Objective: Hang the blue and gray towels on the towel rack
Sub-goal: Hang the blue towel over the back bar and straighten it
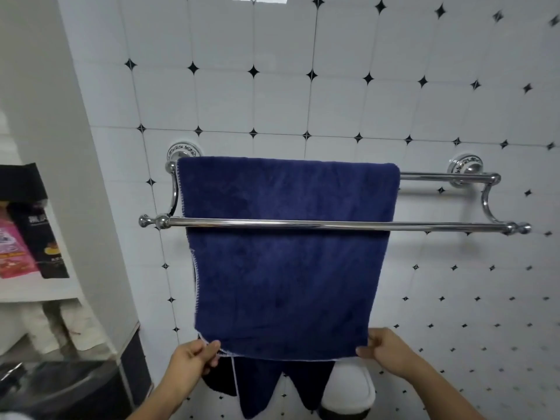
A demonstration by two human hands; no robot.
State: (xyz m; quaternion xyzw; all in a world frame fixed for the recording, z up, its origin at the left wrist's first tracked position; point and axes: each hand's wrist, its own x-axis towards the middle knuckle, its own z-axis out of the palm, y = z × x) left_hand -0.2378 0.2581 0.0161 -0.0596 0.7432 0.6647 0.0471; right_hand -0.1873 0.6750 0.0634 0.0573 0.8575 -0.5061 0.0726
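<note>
1. Far left of the left grip, on a shelf (pixel 39 294): a pink packet (pixel 12 253) leaning beside a black packet (pixel 42 237).
2. Left grip (pixel 194 356): narrow, thumb and fingers pinching the lower left corner of the blue towel (pixel 288 268).
3. Between the two grips and rising above them: the blue towel, folded over the back bar (pixel 439 176) of the towel rack and hanging behind the front bar (pixel 303 223). Sits toward the rack's left end, with bare bar left over at the right.
4. Just below the grips: more dark blue cloth, probably the towel's rear half hanging longer than the front.
5. Right grip (pixel 385 350): narrow too, pinching the lower right corner. Below it, a white rounded object (pixel 348 386), not identifiable.
6. No gray towel anywhere in view.
7. Risks, judged from here:
   - Pulling down on both corners could drag the whole towel forward off the back bar, smooth chrome giving little hold.
   - Uneven tugging could skew the hem and bunch the fold.
   - Uneven halves could let the towel creep off toward the longer side once released.
   - Crowding the gray towel onto the same bar could shove this one sideways.
8. Writing: light characters on the black packet and print on the pink one, too blurred to read. No brand legible.
</note>
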